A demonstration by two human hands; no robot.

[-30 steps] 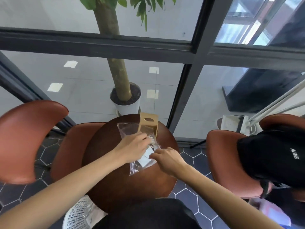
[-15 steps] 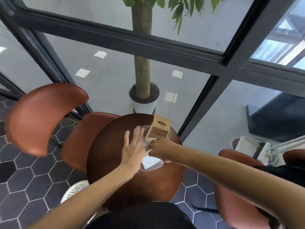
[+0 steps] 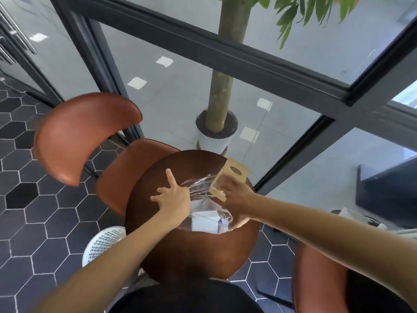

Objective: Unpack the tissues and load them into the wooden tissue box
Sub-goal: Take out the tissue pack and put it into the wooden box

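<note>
From my remote seat I see a bright picture, lit by daylight that comes through the glass wall [image 3: 180, 91] in front. Pale squares of light reflect on the grey floor behind the glass. The clear plastic wrap [image 3: 200, 188] shines with white glare and hides part of what is inside. The round table [image 3: 203, 251] has a soft sheen on its near side. Motion blur softens the wooden tissue box [image 3: 230, 179], the right hand [image 3: 237, 195] and the brown chair back [image 3: 85, 134]. The wide lens bends the dark window frames [image 3: 248, 55] strongly near the edges.
</note>
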